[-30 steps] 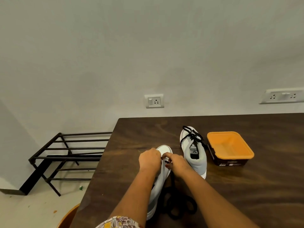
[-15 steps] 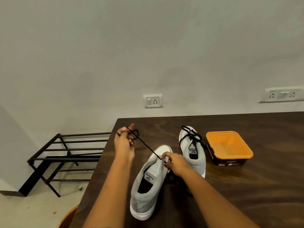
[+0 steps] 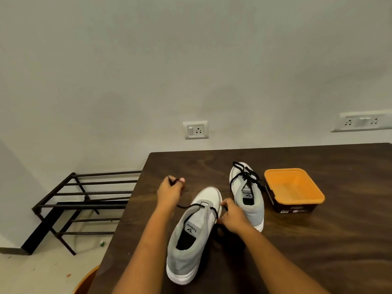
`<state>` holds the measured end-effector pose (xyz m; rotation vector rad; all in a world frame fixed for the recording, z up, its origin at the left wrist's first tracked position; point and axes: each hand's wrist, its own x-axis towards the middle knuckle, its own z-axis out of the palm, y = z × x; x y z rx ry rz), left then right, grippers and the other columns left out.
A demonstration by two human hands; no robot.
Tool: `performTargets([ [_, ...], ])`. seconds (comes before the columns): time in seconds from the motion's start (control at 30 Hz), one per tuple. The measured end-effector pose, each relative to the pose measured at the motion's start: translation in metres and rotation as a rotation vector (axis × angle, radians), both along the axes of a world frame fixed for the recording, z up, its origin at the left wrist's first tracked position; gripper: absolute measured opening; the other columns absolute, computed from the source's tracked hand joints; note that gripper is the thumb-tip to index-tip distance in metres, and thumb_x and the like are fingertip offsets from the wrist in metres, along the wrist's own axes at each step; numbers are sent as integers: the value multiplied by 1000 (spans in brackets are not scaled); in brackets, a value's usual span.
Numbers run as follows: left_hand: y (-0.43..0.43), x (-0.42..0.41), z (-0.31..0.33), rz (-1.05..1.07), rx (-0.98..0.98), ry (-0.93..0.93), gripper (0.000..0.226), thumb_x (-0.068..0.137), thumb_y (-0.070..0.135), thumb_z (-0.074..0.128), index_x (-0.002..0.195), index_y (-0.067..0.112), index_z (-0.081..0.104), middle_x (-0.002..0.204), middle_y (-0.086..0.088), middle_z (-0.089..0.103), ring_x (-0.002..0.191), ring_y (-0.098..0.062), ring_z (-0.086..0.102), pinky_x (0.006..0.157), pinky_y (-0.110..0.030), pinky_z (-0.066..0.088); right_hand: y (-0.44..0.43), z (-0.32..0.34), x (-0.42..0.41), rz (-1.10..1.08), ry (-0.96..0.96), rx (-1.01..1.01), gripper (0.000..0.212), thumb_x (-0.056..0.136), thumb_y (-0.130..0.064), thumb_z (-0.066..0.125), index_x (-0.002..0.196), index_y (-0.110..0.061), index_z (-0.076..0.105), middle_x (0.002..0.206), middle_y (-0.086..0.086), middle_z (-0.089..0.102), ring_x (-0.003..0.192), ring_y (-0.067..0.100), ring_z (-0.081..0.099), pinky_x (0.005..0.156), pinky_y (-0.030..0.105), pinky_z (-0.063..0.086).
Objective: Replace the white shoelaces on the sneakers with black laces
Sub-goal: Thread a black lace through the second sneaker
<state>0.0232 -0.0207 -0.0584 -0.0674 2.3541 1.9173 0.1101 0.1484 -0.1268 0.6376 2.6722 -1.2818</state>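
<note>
The dark wooden desk (image 3: 339, 240) carries both shoes. The near sneaker (image 3: 191, 240) lies in front of the person with its long axis running away from them. Its heel is toward the desk's front edge, and its toe points at the wall, angled a little right. The far sneaker (image 3: 248, 200) sits just beyond to the right, toe also toward the wall, and already wears black lacing.

The hands are apart. The left hand (image 3: 170, 192) is held out left of the toe, pinching one end of the black lace (image 3: 197, 205). The right hand (image 3: 233, 219) is curled against the shoe's right side and seems to grip the other run. The lace crosses only the lowest eyelets, so I'd judge that lacing of this second shoe has barely begun. Next, the two ends want evening up, then crossing and feeding through the next pair of holes.
</note>
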Motion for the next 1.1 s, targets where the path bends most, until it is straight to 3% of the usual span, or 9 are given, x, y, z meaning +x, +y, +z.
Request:
performTargets([
  [0.2,22,17,-40,-543,-944,219,29,83,17,56,110,20,46,105,-10,60,95,-29,57,75,-35,44,-5,3,-3,67,135,-10,38,91,-12,53,126,-24,48,70,-7,48,64,5,47,63,25,39],
  [0.33,29,17,-44,-472,-1049,396,23,91,21,47,111,22,58,109,-5,58,103,-25,56,80,-36,48,-10,11,-9,138,202,-24,32,95,-21,55,126,-25,56,75,-14,51,66,-1,48,60,13,36],
  [0.4,30,18,-42,-465,-1077,483,17,91,22,48,105,20,57,105,-4,58,101,-23,55,77,-34,46,-12,10,-9,152,198,-11,32,94,-24,57,125,-26,59,91,-11,57,82,6,55,67,15,38],
  [0.5,31,19,-43,-457,-1090,457,14,92,21,48,97,19,60,102,-3,61,96,-22,58,71,-32,44,-11,4,-9,163,171,11,37,93,-7,51,124,-25,61,92,-10,46,97,14,51,77,13,33],
  [0.6,31,18,-47,-477,-1140,462,24,95,26,45,106,23,66,106,-2,63,98,-21,59,72,-30,43,-8,3,-9,190,146,43,42,92,-1,50,126,-24,57,103,-2,42,96,14,49,77,9,31],
  [0.8,28,26,-54,-292,-784,367,21,92,19,49,74,13,58,86,-3,62,81,-22,59,68,-34,46,-6,6,-16,249,123,87,47,90,-3,51,127,-31,55,99,0,41,90,14,46,73,15,36],
  [0.9,29,24,-43,90,-176,144,22,91,13,54,72,20,64,79,-4,62,70,-21,55,65,-34,50,-6,6,-17,251,60,128,47,92,-4,50,131,-31,51,103,-1,38,98,21,49,90,26,40],
  [0.97,25,11,-16,288,274,39,28,94,13,54,67,19,57,71,-5,58,61,-19,50,53,-26,48,-5,5,-17,249,49,118,46,92,-4,49,130,-31,51,103,0,38,93,17,45,88,26,40],
  [1.1,16,-1,33,347,484,109,27,97,12,51,70,16,50,70,-3,51,57,-14,42,42,-13,41,-9,4,-20,222,42,128,48,90,-1,49,127,-32,52,105,5,44,92,20,50,80,25,40],
])
